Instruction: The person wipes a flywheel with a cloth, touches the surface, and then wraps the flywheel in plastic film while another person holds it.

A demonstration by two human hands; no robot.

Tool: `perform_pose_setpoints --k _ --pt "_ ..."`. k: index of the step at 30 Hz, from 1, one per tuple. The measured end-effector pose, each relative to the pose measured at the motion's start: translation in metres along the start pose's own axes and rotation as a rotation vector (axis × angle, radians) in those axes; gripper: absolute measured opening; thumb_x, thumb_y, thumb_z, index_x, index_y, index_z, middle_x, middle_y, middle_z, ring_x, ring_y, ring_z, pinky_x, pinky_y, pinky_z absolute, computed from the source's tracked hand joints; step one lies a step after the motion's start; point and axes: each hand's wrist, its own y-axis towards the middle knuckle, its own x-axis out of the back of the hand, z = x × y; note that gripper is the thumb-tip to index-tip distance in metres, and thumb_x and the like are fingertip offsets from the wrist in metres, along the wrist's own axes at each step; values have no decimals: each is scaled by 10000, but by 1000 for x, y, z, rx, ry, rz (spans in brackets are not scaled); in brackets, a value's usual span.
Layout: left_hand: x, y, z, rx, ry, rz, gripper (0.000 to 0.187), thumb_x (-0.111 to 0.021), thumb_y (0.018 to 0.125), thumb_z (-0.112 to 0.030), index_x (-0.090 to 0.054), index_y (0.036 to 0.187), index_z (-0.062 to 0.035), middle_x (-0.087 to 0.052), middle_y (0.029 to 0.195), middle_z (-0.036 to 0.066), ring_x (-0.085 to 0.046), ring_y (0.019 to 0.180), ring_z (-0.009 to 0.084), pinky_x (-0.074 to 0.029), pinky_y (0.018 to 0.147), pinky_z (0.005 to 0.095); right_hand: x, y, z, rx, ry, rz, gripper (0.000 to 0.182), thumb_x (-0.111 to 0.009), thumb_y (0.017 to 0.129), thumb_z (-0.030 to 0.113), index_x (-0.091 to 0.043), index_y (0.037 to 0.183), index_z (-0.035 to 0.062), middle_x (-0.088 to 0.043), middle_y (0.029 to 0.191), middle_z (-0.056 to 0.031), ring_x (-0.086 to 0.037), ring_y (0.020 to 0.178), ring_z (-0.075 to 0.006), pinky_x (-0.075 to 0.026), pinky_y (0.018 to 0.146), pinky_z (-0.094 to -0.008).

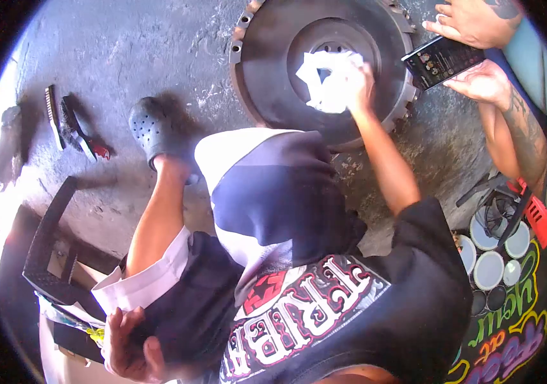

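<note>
My right hand (360,89) reaches forward and presses a crumpled white cloth (323,99) onto the middle of a large dark round metal disc (264,77). Its fingers are closed on the cloth and partly blurred. The disc has notched teeth around its rim and lies on the dark floor. At the lower left, near my knee, my left hand (134,349) is raised with its fingers apart and nothing in it. A white and blue fabric (273,176) lies between my black shirt and the disc.
Another person's hands hold a phone (443,62) beside the disc. Two brushes (54,118) lie at the far left, near my shoe (152,125). A black frame-like object (49,243) stands at the left. A red tool (540,221) and round-topped containers (489,269) are at the right.
</note>
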Motion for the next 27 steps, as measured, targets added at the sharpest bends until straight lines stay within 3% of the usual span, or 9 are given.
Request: perform_pose_setpoints --k 3,6,8,9,13,17,21,24,27 --pt "8 4 -14 33 52 62 600 -640 797 -160 -453 1287 131 -640 1029 231 -600 1008 260 -416 946 336 -65 6 11 -186 338 -304 210 -639 791 150 -662 943 7 -589 802 -152 -593 794 -305 -480 672 -405" --pt "19 8 -3 -4 82 188 597 -636 802 -173 -454 1283 130 -639 1026 239 -601 1006 254 -416 946 346 -28 -23 51 190 208 -73 193 -653 745 101 -703 916 26 -613 812 -127 -587 836 -289 -476 762 -383" --pt "14 5 0 -98 95 82 610 -640 801 -179 -446 1289 130 -638 1029 241 -605 998 256 -429 925 346 -46 -8 9 2 290 -126 289 -631 763 110 -682 1031 16 -605 938 -157 -577 932 -315 -472 835 -384" --pt "10 6 2 -122 73 61 610 -640 801 -179 -446 1289 130 -638 1029 241 -605 998 256 -429 925 346 -27 9 33 -281 317 -222 370 -625 788 152 -635 1127 7 -537 1095 -214 -536 1038 -337 -467 861 -394" --pt "4 12 -1 -133 37 89 609 -640 800 -178 -447 1289 131 -638 1028 241 -605 995 256 -430 924 346 -54 -2 79 -192 -81 -139 741 -681 772 467 -442 1353 74 -345 1366 -337 -374 1181 -529 -307 1002 -567" --pt "9 14 -2 -144 32 100 609 -640 799 -177 -447 1288 131 -638 1028 240 -606 993 255 -430 922 346 -59 -46 59 33 100 -85 343 -647 744 131 -646 1085 92 -532 1235 -210 -508 1094 -401 -397 921 -478" --pt "7 19 1 -159 23 131 609 -641 799 -177 -448 1288 131 -638 1027 240 -606 990 255 -430 921 346 -33 21 37 132 101 -355 345 -599 724 67 -654 1065 70 -580 1155 -219 -521 1056 -416 -432 899 -484" --pt "9 23 0 -155 19 144 609 -641 798 -176 -448 1288 131 -639 1027 240 -607 989 255 -431 920 346 -18 30 25 -92 1 -162 358 -635 697 91 -668 1051 133 -603 1110 -179 -548 1005 -370 -430 916 -468" --pt "11 25 4 -153 20 146 609 -641 798 -176 -448 1287 131 -639 1027 240 -607 987 255 -431 919 346 -23 -47 42 -24 59 -142 323 -602 685 29 -696 985 105 -640 981 -163 -592 929 -375 -478 837 -445"
